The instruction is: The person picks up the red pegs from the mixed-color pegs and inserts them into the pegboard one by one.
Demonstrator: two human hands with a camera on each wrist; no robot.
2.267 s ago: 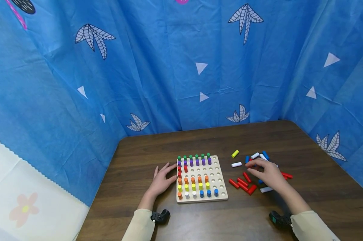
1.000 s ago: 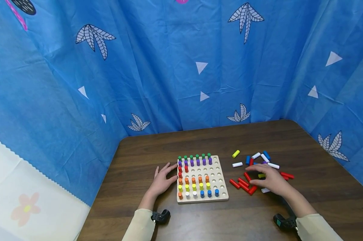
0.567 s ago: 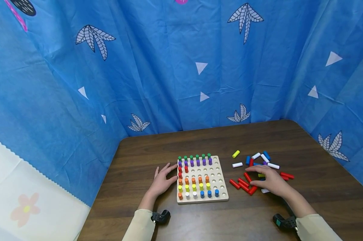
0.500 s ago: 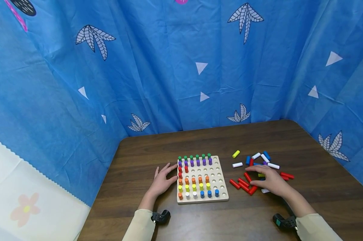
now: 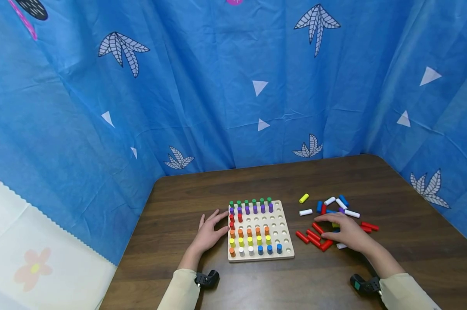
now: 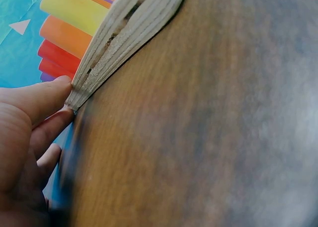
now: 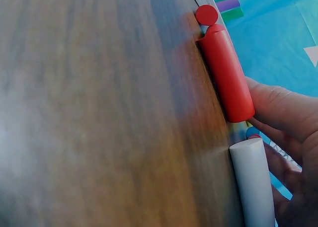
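Note:
A pale wooden pegboard (image 5: pixel 276 253) stands left of centre in the head view, with coloured pegs upright in rows. My left hand (image 5: pixel 207 234) rests at its left side; in the left wrist view, thumb and index fingertips touch the board's edge (image 6: pixel 112 45). At the loose pegs my right hand (image 5: pixel 346 231) is low over the table, thumb and index apart. A red peg (image 5: pixel 317 228) lies between their tips; no firm pinch shows. In the right wrist view another red peg (image 7: pixel 226 73) and a white peg (image 7: pixel 253 182) lie before the hand, partly covering its fingers.
Several red pegs (image 5: pixel 302 237) lie left of the right hand. Behind it are white pegs (image 5: pixel 351 213), blue pegs (image 5: pixel 343 200) and a yellow peg (image 5: pixel 304 198). A blue curtain (image 5: pixel 233 86) hangs behind the brown table (image 5: pixel 202 189).
Since the earliest frame my right hand has come slightly nearer and opened thumb from index. In the last half second the red peg at its fingertips has turned slightly. The left hand stays put.

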